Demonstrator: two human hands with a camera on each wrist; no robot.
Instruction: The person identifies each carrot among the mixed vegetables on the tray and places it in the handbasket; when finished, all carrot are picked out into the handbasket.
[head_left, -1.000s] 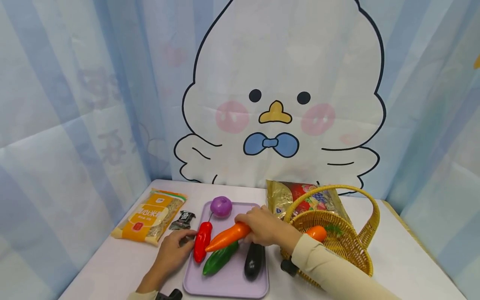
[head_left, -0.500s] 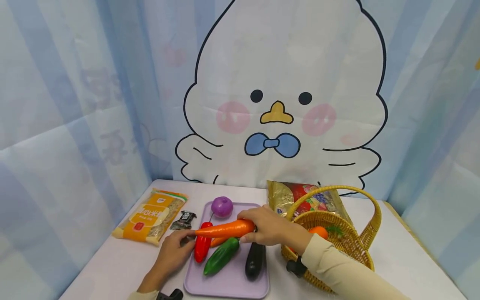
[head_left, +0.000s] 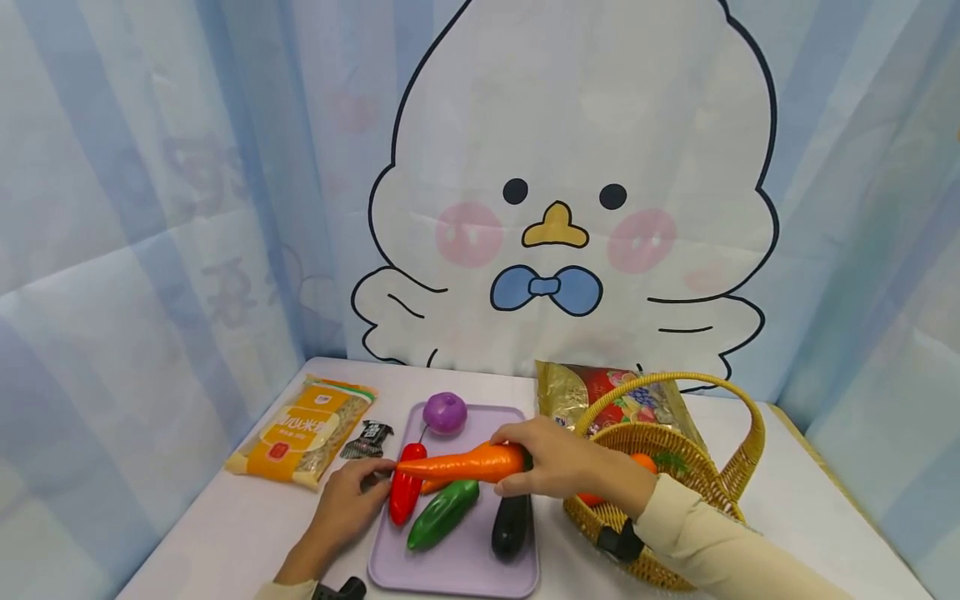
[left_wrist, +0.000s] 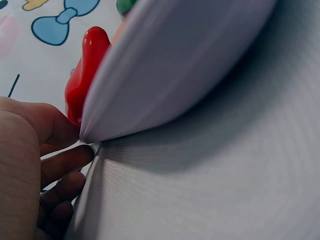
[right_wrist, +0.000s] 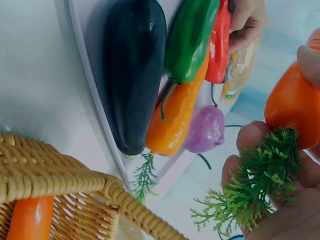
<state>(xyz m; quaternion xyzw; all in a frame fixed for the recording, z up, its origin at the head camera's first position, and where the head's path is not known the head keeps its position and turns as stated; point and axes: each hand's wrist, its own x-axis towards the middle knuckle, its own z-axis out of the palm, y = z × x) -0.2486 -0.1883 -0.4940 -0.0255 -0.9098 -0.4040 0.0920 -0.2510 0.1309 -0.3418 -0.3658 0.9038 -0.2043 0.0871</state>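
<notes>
My right hand (head_left: 555,458) grips the thick end of a toy carrot (head_left: 461,465) above the lilac tray (head_left: 457,581). Its tip points left; green leaves (right_wrist: 267,175) hang from the held end in the right wrist view. At the tray's left rim, my left hand (head_left: 348,504) pinches the edge between thumb and forefinger, beside a red chili pepper (head_left: 405,492). On the tray lie a green pepper (head_left: 442,515), a dark eggplant (head_left: 511,529), a purple onion (head_left: 445,413) and a second carrot (right_wrist: 175,120), partly hidden below the held one in the head view.
To the right stands a wicker basket (head_left: 723,492) with a tall handle and orange vegetables inside, under my right forearm. Behind it lies a gold and red bag (head_left: 562,396). A yellow grain bag (head_left: 303,429) and a small black packet (head_left: 367,439) lie left of the tray.
My right hand has drawn back slightly to the right, and the held carrot has swung from slanting down-left to nearly level. The carrot on the tray has come into sight. My left hand stays put.
</notes>
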